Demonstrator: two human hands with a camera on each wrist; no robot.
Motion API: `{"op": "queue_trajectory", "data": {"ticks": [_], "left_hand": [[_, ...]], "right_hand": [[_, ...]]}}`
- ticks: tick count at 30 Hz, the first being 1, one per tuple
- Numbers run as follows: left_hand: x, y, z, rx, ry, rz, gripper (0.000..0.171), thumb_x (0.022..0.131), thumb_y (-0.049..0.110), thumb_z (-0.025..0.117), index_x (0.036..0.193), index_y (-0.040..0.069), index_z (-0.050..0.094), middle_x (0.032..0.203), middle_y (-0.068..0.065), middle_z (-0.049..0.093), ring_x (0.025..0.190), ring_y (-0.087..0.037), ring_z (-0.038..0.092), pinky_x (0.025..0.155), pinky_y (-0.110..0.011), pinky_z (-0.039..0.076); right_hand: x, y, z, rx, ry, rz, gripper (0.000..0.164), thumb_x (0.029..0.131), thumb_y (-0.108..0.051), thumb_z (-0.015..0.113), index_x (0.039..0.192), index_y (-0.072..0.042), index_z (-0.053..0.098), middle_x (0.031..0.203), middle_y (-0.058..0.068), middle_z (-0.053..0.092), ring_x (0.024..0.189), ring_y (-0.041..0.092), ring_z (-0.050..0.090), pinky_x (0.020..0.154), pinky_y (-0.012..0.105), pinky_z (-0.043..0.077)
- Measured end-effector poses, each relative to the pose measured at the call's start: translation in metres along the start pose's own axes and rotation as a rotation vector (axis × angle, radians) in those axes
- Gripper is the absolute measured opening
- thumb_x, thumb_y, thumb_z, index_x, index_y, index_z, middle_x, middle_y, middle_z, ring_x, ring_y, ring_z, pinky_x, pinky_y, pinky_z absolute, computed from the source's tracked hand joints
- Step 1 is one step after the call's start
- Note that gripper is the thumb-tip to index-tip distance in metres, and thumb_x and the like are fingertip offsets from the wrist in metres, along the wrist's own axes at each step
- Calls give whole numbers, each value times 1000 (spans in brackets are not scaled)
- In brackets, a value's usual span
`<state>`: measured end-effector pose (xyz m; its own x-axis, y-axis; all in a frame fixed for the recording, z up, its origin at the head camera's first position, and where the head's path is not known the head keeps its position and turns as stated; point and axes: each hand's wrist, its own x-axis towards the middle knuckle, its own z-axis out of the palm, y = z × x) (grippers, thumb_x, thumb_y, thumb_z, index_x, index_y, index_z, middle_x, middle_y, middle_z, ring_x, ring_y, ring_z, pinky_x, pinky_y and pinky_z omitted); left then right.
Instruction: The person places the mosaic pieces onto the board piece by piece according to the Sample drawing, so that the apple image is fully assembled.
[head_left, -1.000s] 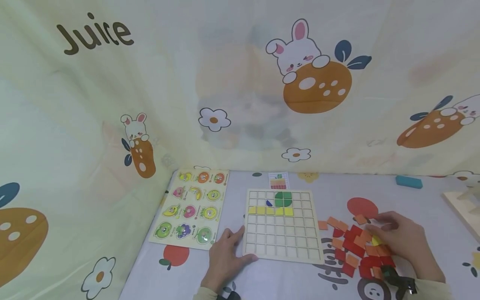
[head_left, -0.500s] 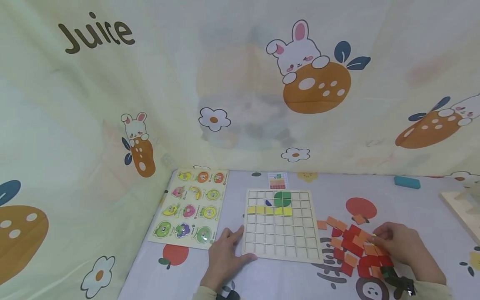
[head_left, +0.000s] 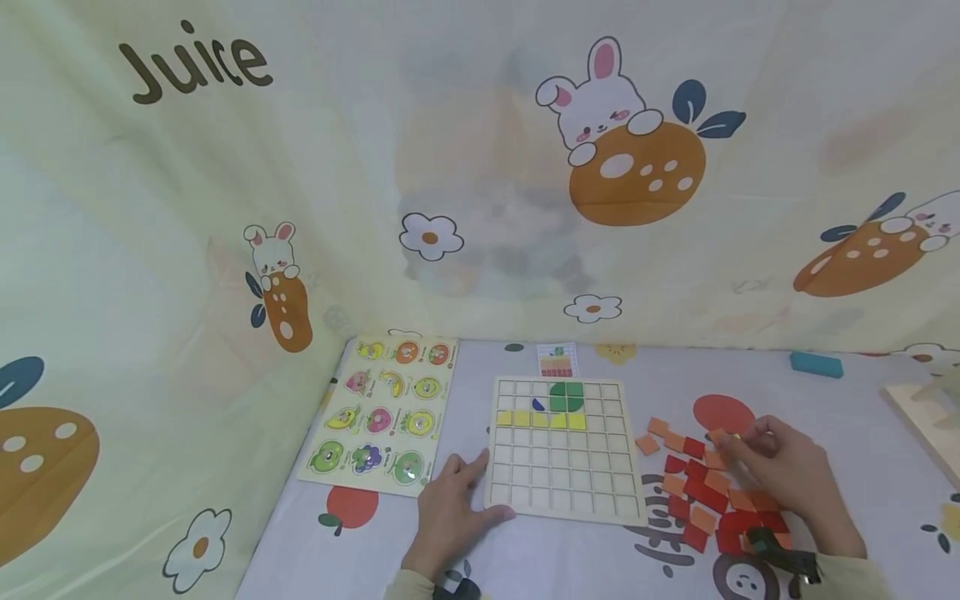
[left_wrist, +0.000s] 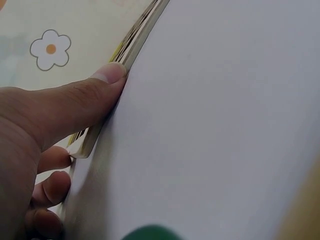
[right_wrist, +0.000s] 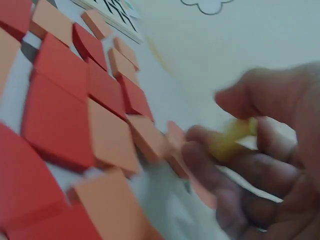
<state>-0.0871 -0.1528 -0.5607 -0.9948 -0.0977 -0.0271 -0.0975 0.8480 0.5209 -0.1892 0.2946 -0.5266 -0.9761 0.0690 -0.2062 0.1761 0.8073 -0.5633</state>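
Yellow piece in my right hand, above crowded tiles

A small yellow piece (right_wrist: 232, 142) sits in the curled fingers of my right hand (head_left: 791, 467); blur hides how firmly. My fingertips are by an orange tile (head_left: 717, 437); I cannot tell whether they touch it. If I used those same fingers on it, the yellow one could slip out. The loose tiles (head_left: 697, 492) crowd together beyond the board's right edge, so a low sweep might scatter them.

My left hand (head_left: 448, 521) grips nothing: thumb on the near edge of the grid board (head_left: 558, 478), forefinger at its left edge. With only that corner braced, a knock from the right could swivel the board and jolt the yellow row (head_left: 540, 418), the green pieces (head_left: 566, 397) or the blue piece (head_left: 537, 404).

Just past the far edge lies a picture card (head_left: 556, 361).
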Motion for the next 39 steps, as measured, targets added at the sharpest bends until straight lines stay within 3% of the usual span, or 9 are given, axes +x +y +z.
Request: {"op": "queue_trajectory", "data": {"ticks": [4, 7, 11, 14, 18, 21, 24, 31, 39], "left_hand": [[0, 1, -1, -9, -4, -8, 97, 68, 63, 93, 151, 25, 61, 89, 7, 43, 74, -8, 39, 63, -22, 33], [0, 1, -1, -6, 4, -6, 96, 68, 63, 93, 150, 25, 62, 89, 7, 43, 73, -8, 39, 62, -21, 32], [0, 1, 0, -5, 6, -4, 96, 68, 62, 93, 150, 25, 62, 89, 8, 43, 73, -8, 39, 62, -21, 32], [1, 2, 0, -2, 2, -3, 96, 68, 63, 93, 150, 25, 62, 89, 8, 43, 74, -7, 39, 63, -21, 32], [1, 2, 0, 14, -7, -9, 97, 68, 64, 93, 151, 25, 61, 90, 9, 43, 74, -7, 39, 63, -21, 33], [0, 1, -1, 23, -8, -10, 97, 67, 64, 92, 151, 25, 61, 90, 9, 43, 74, -7, 40, 63, -21, 33], [0, 1, 0, 15, 1, 0, 97, 67, 65, 92, 150, 25, 62, 90, 9, 43, 74, -7, 40, 63, -21, 33], [-1, -2, 3, -28, 12, 21, 96, 67, 64, 92, 150, 25, 62, 88, 9, 42, 72, -7, 37, 62, -21, 31], [-1, -2, 0, -13, 15, 15, 96, 68, 64, 92, 150, 25, 62, 89, 9, 41, 72, -7, 36, 62, -21, 30]], "right_hand": [[-2, -7, 8, 84, 101, 26, 64, 96, -60, 71, 109, 1, 57, 124, 38, 67, 106, 50, 64, 64, 33, 57], [-2, -11, 12, 143, 124, 51, 67, 96, -61, 70, 115, 2, 59, 120, 33, 71, 103, 46, 68, 61, 28, 52], [-1, -11, 7, 208, 74, 125, 86, 95, -69, 65, 137, 4, 55, 136, 34, 62, 117, 49, 62, 72, 42, 60], [-1, -2, -2, 180, 48, 136, 93, 95, -69, 65, 148, 5, 49, 142, 35, 57, 121, 51, 57, 82, 53, 60], [-4, 13, -17, 43, -70, 81, 93, 92, -66, 72, 143, 8, 52, 131, 35, 63, 106, 41, 65, 80, 51, 61], [-7, 16, -19, -20, -204, 48, 97, 83, -69, 80, 136, 9, 57, 118, 29, 70, 93, 29, 68, 77, 47, 62], [-8, 11, -13, -57, -274, 44, 97, 74, -72, 85, 128, 6, 63, 108, 21, 73, 89, 21, 65, 77, 47, 61], [-7, 1, -3, -84, -292, 42, 82, 78, -65, 85, 115, 5, 67, 98, 13, 73, 83, 20, 62, 74, 42, 60], [-3, 8, -10, -25, -206, 52, 85, 85, -71, 76, 120, 5, 59, 110, 29, 73, 88, 23, 67, 73, 42, 61]]}}
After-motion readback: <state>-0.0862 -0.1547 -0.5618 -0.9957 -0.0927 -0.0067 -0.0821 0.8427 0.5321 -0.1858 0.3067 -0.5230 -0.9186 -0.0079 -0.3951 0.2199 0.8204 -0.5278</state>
